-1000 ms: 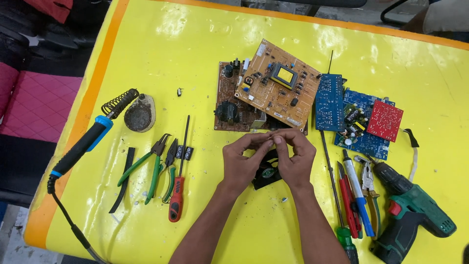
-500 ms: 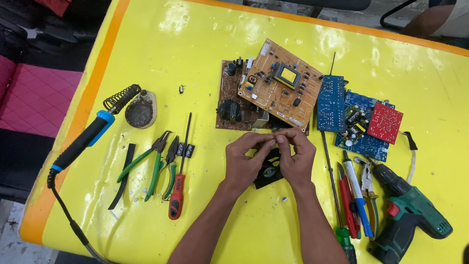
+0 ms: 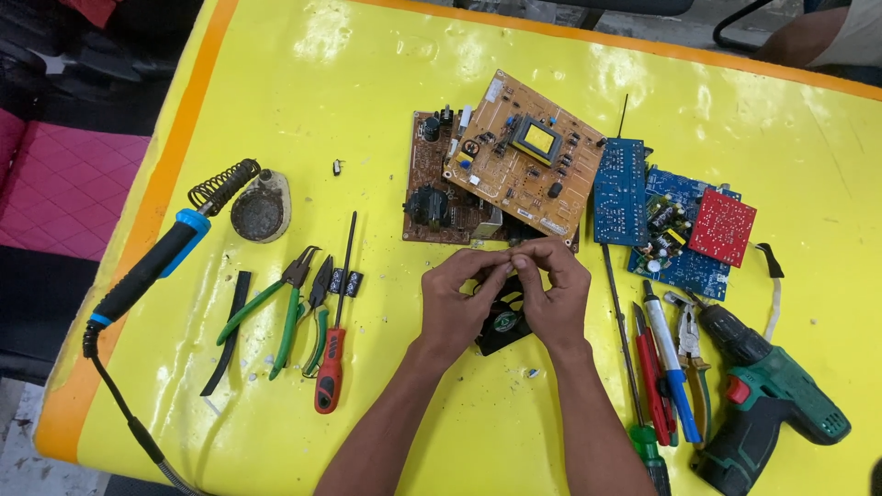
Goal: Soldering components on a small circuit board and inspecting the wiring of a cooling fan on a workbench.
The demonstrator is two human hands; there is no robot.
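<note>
Presently, 2 bare hands meet above a small black square fan [image 3: 503,323] lying flat on the glossy yellow table [image 3: 367,92]: the left hand [image 3: 457,303] and right hand [image 3: 556,296] bring their fingertips [image 3: 511,264] together in a pinch, but what they grip is too small to tell. Just beyond the hands lie 2 tan-brown circuit boards [image 3: 519,165], overlapped; beyond and right of the right hand are 2 blue boards [image 3: 620,191] and 1 red board [image 3: 722,227]. Right of the right hand lie several slim screwdrivers [image 3: 669,360] and 1 green cordless drill [image 3: 763,404]. Left of the left hand lie 2 green-handled pliers [image 3: 289,317], 1 red-handled screwdriver [image 3: 331,363] and, further off, 1 blue-and-black soldering iron [image 3: 152,268] beside its coiled-wire stand [image 3: 250,202].
</note>
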